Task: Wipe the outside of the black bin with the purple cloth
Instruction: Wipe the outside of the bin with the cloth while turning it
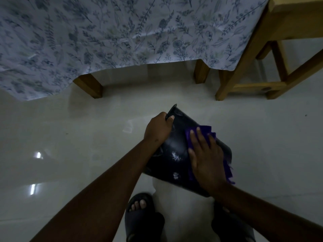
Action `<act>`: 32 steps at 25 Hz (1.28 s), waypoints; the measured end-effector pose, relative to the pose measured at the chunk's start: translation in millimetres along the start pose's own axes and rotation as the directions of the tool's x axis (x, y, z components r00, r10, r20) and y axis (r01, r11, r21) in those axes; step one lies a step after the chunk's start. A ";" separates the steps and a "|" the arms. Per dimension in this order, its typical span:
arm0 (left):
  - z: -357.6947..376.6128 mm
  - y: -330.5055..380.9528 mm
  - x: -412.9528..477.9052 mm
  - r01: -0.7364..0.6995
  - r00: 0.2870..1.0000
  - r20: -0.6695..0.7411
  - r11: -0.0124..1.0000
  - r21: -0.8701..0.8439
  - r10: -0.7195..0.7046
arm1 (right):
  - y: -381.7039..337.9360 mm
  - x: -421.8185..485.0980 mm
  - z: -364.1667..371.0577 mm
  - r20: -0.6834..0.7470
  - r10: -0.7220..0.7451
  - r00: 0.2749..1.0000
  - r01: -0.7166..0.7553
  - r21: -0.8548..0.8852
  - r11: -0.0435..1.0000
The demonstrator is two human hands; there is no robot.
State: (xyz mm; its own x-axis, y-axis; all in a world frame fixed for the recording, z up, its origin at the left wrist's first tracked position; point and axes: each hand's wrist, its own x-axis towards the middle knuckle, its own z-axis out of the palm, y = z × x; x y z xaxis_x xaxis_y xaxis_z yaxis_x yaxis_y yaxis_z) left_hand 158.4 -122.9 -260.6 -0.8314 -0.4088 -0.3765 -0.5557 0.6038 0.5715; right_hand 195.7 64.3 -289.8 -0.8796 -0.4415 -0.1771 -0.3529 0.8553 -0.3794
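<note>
The black bin (176, 147) is tipped on its side above the pale floor, its rim pointing up and away from me. White smudges show on its dark wall. My left hand (158, 128) grips the rim at the upper left, fingers curled over the edge. My right hand (205, 159) lies flat on the bin's side and presses the purple cloth (206, 132) against it. The cloth sticks out beyond my fingertips and hangs past the hand on the right.
A table with a blue floral cloth (122, 32) stands ahead, its wooden legs (90, 86) on the floor. A wooden chair (253, 79) is at the upper right. My foot in a dark sandal (139, 212) is below the bin. The tiled floor (70, 137) is glossy.
</note>
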 end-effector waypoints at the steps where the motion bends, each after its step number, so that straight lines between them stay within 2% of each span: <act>1: -0.6 1.3 2.1 -0.004 1.000 0.011 1.000 0.003 0.004 | -4.5 -5.2 0.8 0.021 -0.044 0.999 0.044 -0.001 0.999; 4: -5.5 0.9 -0.3 -0.033 0.997 0.059 0.994 -0.102 0.040 | -1.3 33.2 -6.2 0.002 -0.134 0.991 0.134 0.017 0.991; 7: -13.4 -12.3 -25.0 -0.064 0.985 0.142 0.980 -0.190 0.092 | 13.9 76.9 -19.7 0.013 -0.004 1.000 0.002 0.175 0.985; 9: -12.5 -20.3 -37.6 -0.112 0.989 0.076 0.981 -0.160 0.125 | 22.8 78.2 -21.0 0.046 0.071 0.996 -0.080 0.243 0.967; 10: -10.5 -22.0 -36.4 -0.122 0.992 0.019 0.983 -0.138 0.126 | 25.2 67.3 -18.1 0.042 0.067 0.997 -0.074 0.220 0.973; 13: -4.0 -12.6 -17.7 -0.113 0.993 -0.022 0.992 -0.048 0.113 | 12.5 -1.4 -0.7 0.001 -0.106 0.994 0.106 -0.007 0.994; 16: -1.9 -2.3 -6.6 -0.139 0.990 -0.003 0.990 -0.029 0.139 | 9.1 1.9 -0.2 -0.020 -0.250 0.968 0.249 -0.059 0.967; 17: -2.0 -1.9 -5.5 -0.146 0.989 -0.003 0.989 -0.033 0.146 | 11.3 24.6 -6.5 -0.018 -0.222 0.975 0.221 -0.020 0.975; 19: -1.7 -2.2 -2.0 -0.147 0.989 -0.008 0.989 -0.016 0.147 | 17.5 57.9 -19.6 -0.026 -0.035 0.999 0.039 0.150 0.988; 21: 0.0 -2.2 -1.2 -0.118 0.993 -0.005 0.993 -0.006 0.118 | 19.9 45.9 -16.0 -0.064 0.049 0.997 -0.038 0.162 0.986; 24: 1.9 -0.1 1.0 -0.114 0.993 -0.002 0.993 0.017 0.114 | 6.1 -12.5 2.5 -0.052 -0.168 0.984 0.166 -0.044 0.985; 26: 0.8 -3.0 0.2 -0.130 0.991 -0.003 0.991 0.001 0.130 | 7.6 6.4 2.5 -0.023 -0.238 0.971 0.236 -0.052 0.970; 27: 0.1 -2.6 -1.2 -0.135 0.991 -0.003 0.991 0.000 0.135 | 8.8 30.4 -1.6 -0.022 -0.195 0.981 0.195 -0.017 0.981; 30: 0.7 -3.1 -0.1 -0.120 0.993 -0.007 0.993 0.018 0.121 | 18.4 69.9 -16.2 0.004 0.062 0.998 -0.061 0.212 0.975; 31: 0.7 -1.5 1.2 -0.106 0.994 -0.003 0.994 0.024 0.106 | 18.1 61.5 -13.7 -0.012 0.081 0.997 -0.078 0.196 0.978; 32: 1.3 0.5 2.2 -0.093 0.996 -0.001 0.995 0.029 0.093 | 14.1 42.4 -8.7 -0.034 0.041 0.999 -0.036 0.126 0.991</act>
State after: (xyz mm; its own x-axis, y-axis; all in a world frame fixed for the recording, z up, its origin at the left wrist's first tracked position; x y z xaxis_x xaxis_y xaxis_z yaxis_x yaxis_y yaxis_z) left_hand 156.3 -122.6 -262.1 -0.8796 -0.3512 -0.3210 -0.4757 0.6589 0.5827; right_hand 150.6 60.0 -294.7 -0.9035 -0.3970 -0.1614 -0.2782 0.8297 -0.4839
